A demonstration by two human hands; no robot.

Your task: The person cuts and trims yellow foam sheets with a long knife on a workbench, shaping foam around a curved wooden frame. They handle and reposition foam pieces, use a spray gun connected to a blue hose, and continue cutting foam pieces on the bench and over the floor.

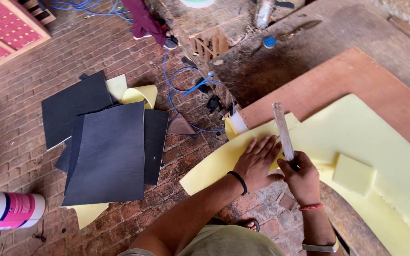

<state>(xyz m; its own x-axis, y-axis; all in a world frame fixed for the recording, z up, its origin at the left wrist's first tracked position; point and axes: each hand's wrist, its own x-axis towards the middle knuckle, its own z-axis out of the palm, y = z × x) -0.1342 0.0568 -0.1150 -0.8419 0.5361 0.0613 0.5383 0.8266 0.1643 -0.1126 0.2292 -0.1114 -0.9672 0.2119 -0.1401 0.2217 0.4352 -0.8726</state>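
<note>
A worn brick floor (34,142) fills the left and lower part of the frame, and a reddish-brown board (357,80) slants across the upper right. Over the board's lower edge lies a large sheet of pale yellow foam (357,137), its left end hanging out over the bricks near the frame's centre. The left hand (257,161) is pressed flat on that overhanging end, fingers spread and released, a black band on its wrist. Just to its right, the right hand (302,180) is clenched around the lower end of a long, narrow blade (282,130), which points toward the top of the frame and lies across the foam. A small loose foam block (353,174) sits on the sheet to the right of the hands. On the floor at centre left lies a pile of black sheets (105,147) with yellow pieces among them. A white and pink can (8,211) shows at the lower left edge, and a blue hose (176,90) loops on the bricks at upper centre.
</note>
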